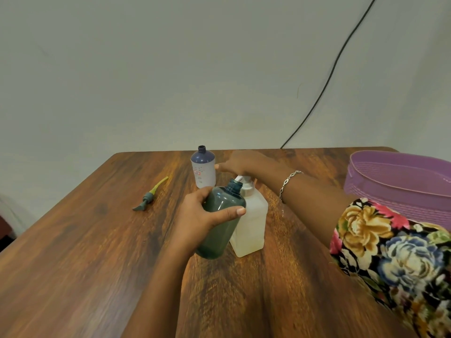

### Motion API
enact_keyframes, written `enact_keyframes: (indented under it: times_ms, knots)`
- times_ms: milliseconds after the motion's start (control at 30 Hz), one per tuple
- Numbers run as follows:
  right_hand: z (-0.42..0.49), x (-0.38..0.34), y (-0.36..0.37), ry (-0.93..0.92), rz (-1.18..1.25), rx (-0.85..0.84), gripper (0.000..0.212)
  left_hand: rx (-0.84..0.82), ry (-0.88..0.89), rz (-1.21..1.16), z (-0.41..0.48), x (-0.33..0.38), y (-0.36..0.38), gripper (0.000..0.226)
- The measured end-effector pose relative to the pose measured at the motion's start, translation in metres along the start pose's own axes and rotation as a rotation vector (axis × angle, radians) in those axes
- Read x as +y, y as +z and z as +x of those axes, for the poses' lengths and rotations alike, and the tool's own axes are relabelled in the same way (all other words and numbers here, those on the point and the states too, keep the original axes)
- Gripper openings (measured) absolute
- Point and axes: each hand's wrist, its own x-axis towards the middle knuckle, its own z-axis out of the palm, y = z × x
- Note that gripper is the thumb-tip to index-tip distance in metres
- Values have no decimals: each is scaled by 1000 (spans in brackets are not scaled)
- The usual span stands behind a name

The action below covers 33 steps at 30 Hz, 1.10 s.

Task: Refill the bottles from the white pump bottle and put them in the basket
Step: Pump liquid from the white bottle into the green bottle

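Basket (400, 167) right, pump (149, 195) left, bottles (222, 215) maybe touching

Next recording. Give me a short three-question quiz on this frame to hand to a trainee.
1. Fill in: a loose pump cap with a yellow-green tube lies on the table, to the ____ of the dark green bottle.
2. True or false: the left hand holds the dark green bottle tilted, its open mouth at the spout of the white pump bottle.
3. The right hand rests on: A) the table B) the dark green bottle C) the white pump bottle's head.
Key: 1 left; 2 true; 3 C.
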Motion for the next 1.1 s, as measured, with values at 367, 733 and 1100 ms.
enact_keyframes:
  times_ms: [367,733,1100]
  knots:
    - [7,-1,-3,9,-83,57,50,5,-8,-4,1,7,1,75]
    - [4,-2,-6,8,115,-12,49,4,-18,-25,1,2,-1,70]
    - [20,4,9,73,-111,81,44,-6,2,-20,1,2,3,70]
